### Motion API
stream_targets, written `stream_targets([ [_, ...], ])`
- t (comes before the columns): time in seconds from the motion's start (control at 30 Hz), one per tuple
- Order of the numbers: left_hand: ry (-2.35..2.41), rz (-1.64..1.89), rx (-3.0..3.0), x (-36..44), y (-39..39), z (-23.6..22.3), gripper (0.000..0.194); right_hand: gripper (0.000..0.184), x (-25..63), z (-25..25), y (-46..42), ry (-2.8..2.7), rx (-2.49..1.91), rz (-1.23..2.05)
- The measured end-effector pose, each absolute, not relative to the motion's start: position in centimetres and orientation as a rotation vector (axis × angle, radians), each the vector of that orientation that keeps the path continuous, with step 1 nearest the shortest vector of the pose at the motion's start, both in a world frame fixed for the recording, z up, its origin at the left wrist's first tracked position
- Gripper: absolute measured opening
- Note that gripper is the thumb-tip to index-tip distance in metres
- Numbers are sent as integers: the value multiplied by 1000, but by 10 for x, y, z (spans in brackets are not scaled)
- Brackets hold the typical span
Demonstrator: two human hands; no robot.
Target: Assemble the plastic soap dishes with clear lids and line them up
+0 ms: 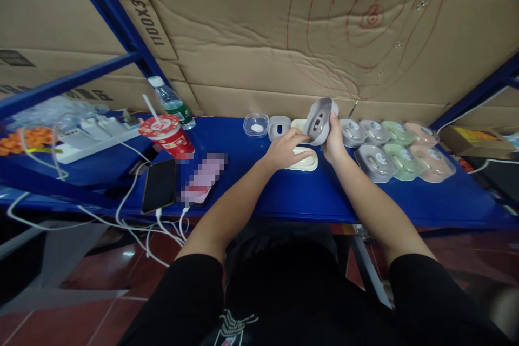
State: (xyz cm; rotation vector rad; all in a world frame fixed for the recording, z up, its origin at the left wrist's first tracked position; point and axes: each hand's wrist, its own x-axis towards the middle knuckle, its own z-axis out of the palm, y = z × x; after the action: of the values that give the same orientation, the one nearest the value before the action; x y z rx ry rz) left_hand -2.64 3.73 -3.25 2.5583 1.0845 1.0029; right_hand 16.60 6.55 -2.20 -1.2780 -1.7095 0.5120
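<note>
My right hand (334, 139) is closed around a grey plastic container (323, 120), tilted so its inside faces me; a dark slot shows in its base. Beside it, my left hand (284, 150) has its fingers stretched out towards the container's left edge. Its thumb lies over a cream oval piece (307, 162) on the table; whether it touches that piece, I cannot tell. Just behind are another cream piece (299, 124), partly covered by hand and container, a smaller grey container (279, 128) and a clear container (256, 125).
Several lidded containers in grey (376, 162), green (399, 161) and peach (433, 162) stand in two rows on the right of the blue table (284, 200). Leftward are a red cup (168, 135), a bottle (173, 104), two phones (160, 186) and cables. Cardboard (243, 38) walls the back.
</note>
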Motion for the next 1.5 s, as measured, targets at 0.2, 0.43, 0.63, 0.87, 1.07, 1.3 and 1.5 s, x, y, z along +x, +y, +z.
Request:
stream_targets([
  [0.2,1141,970,2641,-30,48,-36,30,82,171,-21,63,-1577,-1357,626],
  [0.43,1526,869,2566,-64,74,-40,38,32,195,-8,46,-2404,-1478,302],
  [0.63,1557,811,2524,-66,83,-51,35,27,194,-10,47,-2568,-1603,165],
  [0.87,1507,901,2428,-67,90,-57,27,22,196,-11,45,-2536,-1762,123],
  [1.07,1493,974,2395,-67,92,-58,22,13,197,-2,44,-2442,-1838,140],
  [1.3,1461,941,2403,-66,92,-60,31,18,210,16,47,-1982,-1930,189],
  [1.5,1490,957,2340,-64,91,-59,29,58,200,-1,52,-1849,-1887,95],
])
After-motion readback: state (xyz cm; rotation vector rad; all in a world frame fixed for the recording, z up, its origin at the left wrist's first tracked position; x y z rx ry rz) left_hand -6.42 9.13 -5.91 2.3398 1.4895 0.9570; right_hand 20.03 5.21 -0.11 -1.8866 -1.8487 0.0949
